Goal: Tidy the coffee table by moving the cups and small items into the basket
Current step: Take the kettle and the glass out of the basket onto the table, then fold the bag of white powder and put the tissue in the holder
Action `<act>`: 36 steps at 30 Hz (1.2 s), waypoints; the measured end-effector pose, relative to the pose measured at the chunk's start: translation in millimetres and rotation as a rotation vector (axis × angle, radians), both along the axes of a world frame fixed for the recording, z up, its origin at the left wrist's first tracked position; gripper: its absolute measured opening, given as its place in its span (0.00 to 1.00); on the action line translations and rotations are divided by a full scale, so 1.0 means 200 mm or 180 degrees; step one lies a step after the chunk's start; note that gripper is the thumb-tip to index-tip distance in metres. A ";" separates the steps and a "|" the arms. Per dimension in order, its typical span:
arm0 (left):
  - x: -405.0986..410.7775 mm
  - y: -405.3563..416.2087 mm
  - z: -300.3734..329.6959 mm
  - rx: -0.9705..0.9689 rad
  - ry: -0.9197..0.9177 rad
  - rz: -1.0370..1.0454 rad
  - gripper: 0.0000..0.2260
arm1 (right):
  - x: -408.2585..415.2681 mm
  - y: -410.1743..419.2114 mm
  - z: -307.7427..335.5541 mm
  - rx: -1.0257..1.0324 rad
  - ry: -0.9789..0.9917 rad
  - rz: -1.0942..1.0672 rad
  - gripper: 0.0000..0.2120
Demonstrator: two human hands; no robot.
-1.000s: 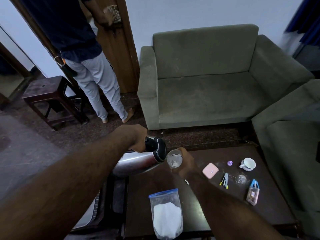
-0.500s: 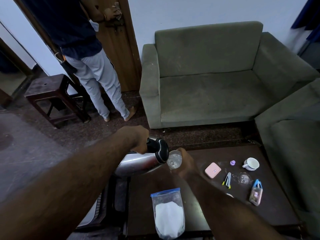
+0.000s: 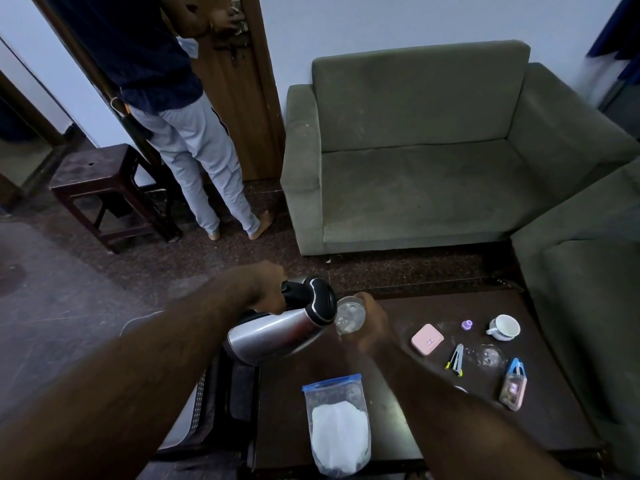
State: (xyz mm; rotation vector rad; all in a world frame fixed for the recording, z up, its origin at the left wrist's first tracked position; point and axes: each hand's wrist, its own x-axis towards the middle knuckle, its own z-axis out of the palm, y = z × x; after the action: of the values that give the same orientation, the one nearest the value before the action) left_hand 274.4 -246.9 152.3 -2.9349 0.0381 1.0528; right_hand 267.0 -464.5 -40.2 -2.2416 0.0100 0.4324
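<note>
Over the last second little has shifted: the left hand (image 3: 265,287) still grips the tilted steel flask (image 3: 277,332) against the glass (image 3: 349,318) clasped by the right hand (image 3: 375,322), while the cup (image 3: 504,327) waits on the coffee table (image 3: 450,431), the basket nowhere visible.

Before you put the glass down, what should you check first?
1. Left hand firmly on the flask handle: ok.
2. Right hand gripping the glass: ok.
3. Flask tipped back upright: not ok, it lies tilted toward the glass.
4. How full the glass is: cannot tell.
5. Bare table nearby to set it on: ok.
6. Basket within reach: cannot tell.
</note>
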 end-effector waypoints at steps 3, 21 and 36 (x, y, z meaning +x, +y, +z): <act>-0.04 0.05 -0.03 -0.0111 -0.0099 0.0155 0.09 | -0.02 0.01 0.02 0.0040 -0.0077 -0.0093 0.26; -0.25 0.24 -0.67 -0.1700 -0.0961 0.2525 0.03 | 0.06 0.12 -0.38 0.0120 0.0008 -0.0181 0.39; -0.26 0.14 -1.45 -0.2192 -0.1754 0.4354 0.06 | 0.15 0.31 -1.10 0.0344 -0.0044 -0.0236 0.43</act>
State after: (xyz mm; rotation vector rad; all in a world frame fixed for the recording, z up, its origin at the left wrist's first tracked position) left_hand 221.5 -218.6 -138.2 -3.5163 -2.2107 0.0175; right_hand 296.4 -403.1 -260.5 -2.1306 0.0609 0.3688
